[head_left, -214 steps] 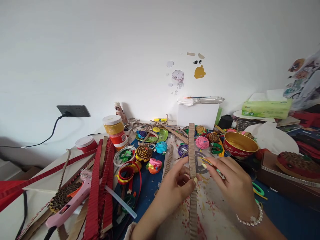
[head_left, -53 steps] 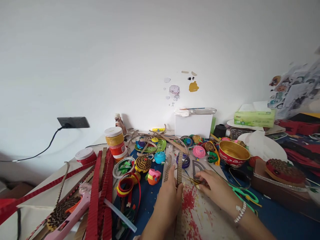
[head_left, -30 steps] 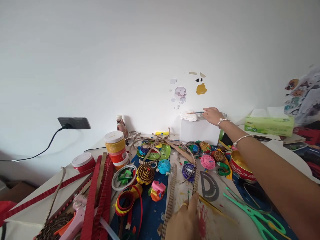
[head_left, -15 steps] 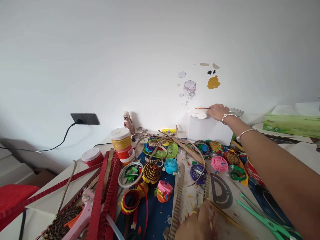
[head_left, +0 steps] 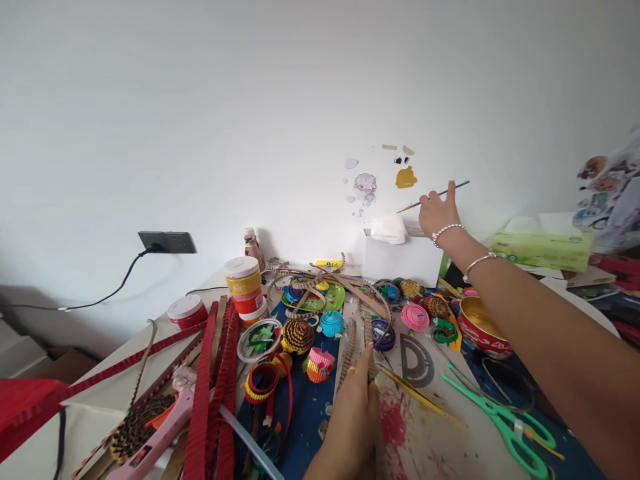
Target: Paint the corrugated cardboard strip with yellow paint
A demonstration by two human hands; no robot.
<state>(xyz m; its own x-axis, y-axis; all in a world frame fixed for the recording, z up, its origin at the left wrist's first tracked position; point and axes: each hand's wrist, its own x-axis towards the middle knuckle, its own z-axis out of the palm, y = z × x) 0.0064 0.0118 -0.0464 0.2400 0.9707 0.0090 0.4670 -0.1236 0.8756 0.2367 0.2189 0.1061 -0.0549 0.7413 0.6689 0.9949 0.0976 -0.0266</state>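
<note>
Right hand (head_left: 440, 212) with a paintbrush (head_left: 444, 193); left hand (head_left: 350, 413) with a cardboard strip (head_left: 369, 327)
The right fingers pinched the brush's handle above the white box (head_left: 400, 261) by the wall; the left thumb and forefinger, nearly together, gripped the ribbed strip near the purple coil (head_left: 384, 337); the step seemed to be fetching the brush; the next move called for a steady pinch, tip clear of the white cloth (head_left: 389, 231).
</note>
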